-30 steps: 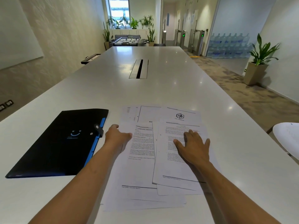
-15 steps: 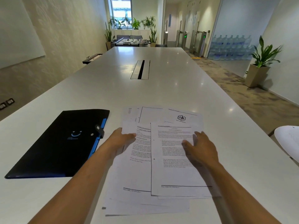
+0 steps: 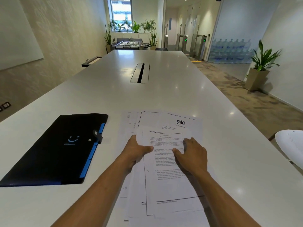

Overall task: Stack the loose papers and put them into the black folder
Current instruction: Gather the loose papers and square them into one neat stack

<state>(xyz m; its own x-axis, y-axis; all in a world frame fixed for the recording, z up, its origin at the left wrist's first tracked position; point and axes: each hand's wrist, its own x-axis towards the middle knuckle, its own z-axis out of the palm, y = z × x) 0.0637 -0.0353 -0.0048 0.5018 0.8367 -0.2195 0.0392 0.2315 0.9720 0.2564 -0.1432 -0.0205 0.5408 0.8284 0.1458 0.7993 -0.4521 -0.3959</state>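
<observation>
Several loose printed papers (image 3: 165, 190) lie overlapped on the white table in front of me. A sheet with a hexagon logo (image 3: 180, 122) sticks out at the far end. My left hand (image 3: 135, 150) grips the left edge of the upper sheets, thumb on top. My right hand (image 3: 192, 154) rests flat on the top sheet, fingers spread. The black folder (image 3: 54, 151) with blue tabs lies closed to the left, its snap strap fastened.
A long white table (image 3: 147, 95) stretches ahead with a metal cable slot (image 3: 140, 73) in its middle. A white chair (image 3: 290, 145) stands at the right edge. A potted plant (image 3: 260, 66) and water bottles stand beyond on the right.
My right hand slid the right-hand sheets leftward over the middle pile. My left hand moved in and took hold of the pile's left edge. The papers now overlap more closely.
</observation>
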